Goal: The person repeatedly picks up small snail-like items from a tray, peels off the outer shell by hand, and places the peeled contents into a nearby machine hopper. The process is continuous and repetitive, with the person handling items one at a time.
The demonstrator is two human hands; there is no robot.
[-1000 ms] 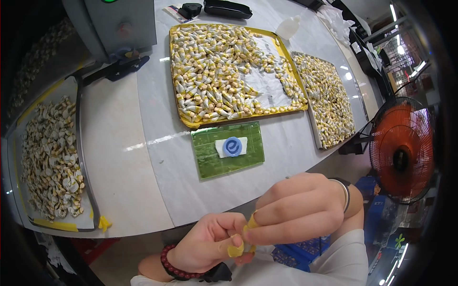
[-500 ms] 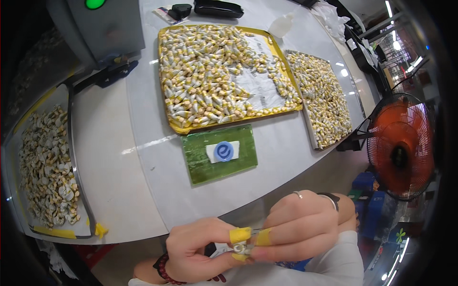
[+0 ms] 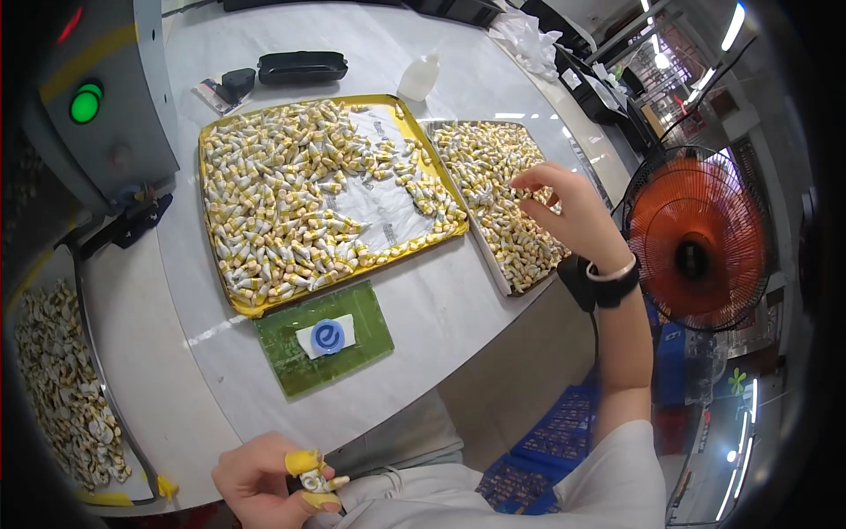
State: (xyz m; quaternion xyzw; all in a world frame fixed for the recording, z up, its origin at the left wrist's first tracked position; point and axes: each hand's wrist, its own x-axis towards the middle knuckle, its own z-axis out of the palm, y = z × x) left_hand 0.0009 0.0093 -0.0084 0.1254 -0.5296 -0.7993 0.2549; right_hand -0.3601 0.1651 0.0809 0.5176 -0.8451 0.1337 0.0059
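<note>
Low in the picture, my left hand [image 3: 264, 480] pinches a small white twisted piece [image 3: 314, 481] between thumb and forefinger, both with yellow wraps at the tips. A pale peg-like end sticks out of the piece. My right hand [image 3: 573, 212], with a dark band at the wrist, hovers above the narrow tray [image 3: 480, 238] on the right. Its thumb and fingers are curved and apart, with nothing visible between them. That tray is filled with small white-and-yellow cone-shaped pieces [image 3: 493, 167], some hidden behind the hand.
A yellow-rimmed tray [image 3: 211, 238] of similar pieces lies mid-table, a green slab [image 3: 291, 375] with a blue disc before it. At left stand a tray of crumpled white pieces [image 3: 66, 388] and a grey machine [image 3: 115, 115]. An orange fan [image 3: 692, 247] stands right; a squeeze bottle [image 3: 419, 78] stands behind.
My right hand has left the left hand and reached forward right, over the narrow tray. My left hand keeps the white piece. The view has shifted, so the table things appear further left.
</note>
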